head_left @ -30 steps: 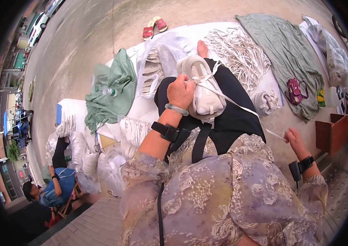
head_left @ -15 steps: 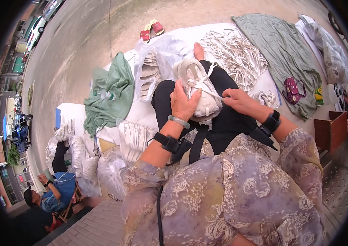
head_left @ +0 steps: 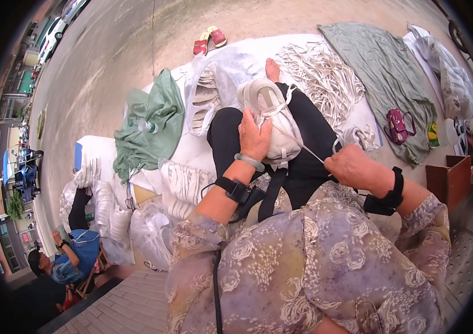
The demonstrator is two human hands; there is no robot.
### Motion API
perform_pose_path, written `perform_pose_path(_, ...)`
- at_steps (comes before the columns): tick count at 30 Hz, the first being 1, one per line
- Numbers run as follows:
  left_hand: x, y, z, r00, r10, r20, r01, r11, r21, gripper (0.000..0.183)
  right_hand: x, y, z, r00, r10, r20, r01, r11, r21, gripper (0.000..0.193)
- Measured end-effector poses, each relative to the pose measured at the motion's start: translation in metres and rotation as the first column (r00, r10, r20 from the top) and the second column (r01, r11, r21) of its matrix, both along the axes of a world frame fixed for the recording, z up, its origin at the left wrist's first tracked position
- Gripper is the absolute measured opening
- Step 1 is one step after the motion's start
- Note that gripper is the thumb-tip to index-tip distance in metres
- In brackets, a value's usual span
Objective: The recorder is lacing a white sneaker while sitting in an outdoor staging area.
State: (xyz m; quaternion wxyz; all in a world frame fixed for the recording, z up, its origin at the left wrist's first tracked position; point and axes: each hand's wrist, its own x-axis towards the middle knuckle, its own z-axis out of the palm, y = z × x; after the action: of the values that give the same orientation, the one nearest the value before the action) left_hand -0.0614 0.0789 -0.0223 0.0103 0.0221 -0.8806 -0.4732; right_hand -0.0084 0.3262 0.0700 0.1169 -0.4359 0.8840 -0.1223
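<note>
A pale white sneaker [head_left: 286, 147] rests across my lap, its opening towards the far side. My left hand [head_left: 256, 136] grips it from the left, with the thumb over the lace area. Out to the right, my right hand [head_left: 354, 167] is closed in a pinch on a white shoelace [head_left: 310, 151]. The lace runs taut from the shoe to those fingers. Another stretch of lace loops near the shoe's far right side. Part of the sneaker is hidden behind my left hand.
A heap of loose white laces [head_left: 325, 78] lies beyond my right knee. Shoe parts fill a plastic bag [head_left: 196, 106] at left, near a green cloth [head_left: 155, 131]. Further right are a purple bag [head_left: 398, 125] and a brown box [head_left: 449, 179]. A co-worker [head_left: 75, 261] sits at lower left.
My right hand has moved right and slightly towards me, drawing the lace out from the shoe. My left hand keeps its hold on the sneaker.
</note>
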Motion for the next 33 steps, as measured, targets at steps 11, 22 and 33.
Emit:
perform_pose_path(11,-0.004,0.000,-0.001,0.997,0.051,0.056,-0.048,0.998,-0.050,0.052,-0.042,-0.040,-0.033,0.861,-0.466,0.205,0.507,0.758,-0.409,0.019)
perform_pose_path(22,-0.038,-0.004,0.022,0.994,-0.085,-0.065,0.066,0.964,-0.257,0.072,-0.096,-0.073,-0.063,0.768,-0.419,0.485,0.587,0.763,-0.270,0.064)
perform_pose_path(33,-0.042,-0.001,0.020,0.990,-0.140,0.012,0.141,0.986,-0.089,0.083,-0.105,-0.071,-0.049,0.866,-0.382,0.323,0.444,0.885,-0.143,0.029)
